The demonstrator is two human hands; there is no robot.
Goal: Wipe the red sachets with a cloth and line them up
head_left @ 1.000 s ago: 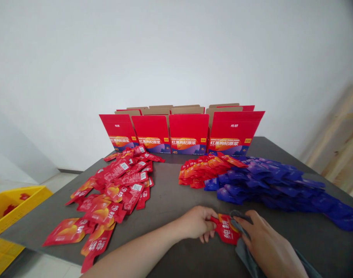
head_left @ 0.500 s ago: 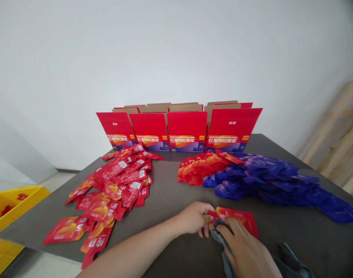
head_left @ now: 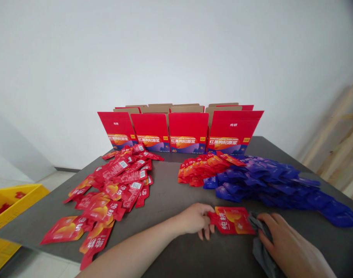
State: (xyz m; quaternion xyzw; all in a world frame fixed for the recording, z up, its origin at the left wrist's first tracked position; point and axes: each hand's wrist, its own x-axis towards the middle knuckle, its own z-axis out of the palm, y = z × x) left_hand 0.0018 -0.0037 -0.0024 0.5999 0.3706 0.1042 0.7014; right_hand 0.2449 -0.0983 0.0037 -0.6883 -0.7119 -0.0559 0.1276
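Note:
Low over the front of the table, my left hand (head_left: 198, 220) pinches the narrow spout end of a red pouch (head_left: 234, 221), whose printed face is turned up. My right hand (head_left: 286, 241) is closed on a grey cloth (head_left: 261, 243) at the pouch's right end, and the cloth touches that edge. A loose heap of red pouches (head_left: 118, 189) lies to the left of my hands. Beyond them is a neater row of red pouches (head_left: 202, 168), beside and partly on a spread of blue pouches (head_left: 266, 179).
Several red and blue cartons (head_left: 188, 133) stand in rows, tops open, at the back of the dark table (head_left: 164, 193) before a white wall. At the left, a yellow crate (head_left: 20, 199) sits below the table edge with some red pieces inside. A wooden frame (head_left: 338, 135) leans at the right.
My right hand has slid the cloth rightward along the pouch from its spout end to its far end, uncovering the printed face. My left hand keeps its hold.

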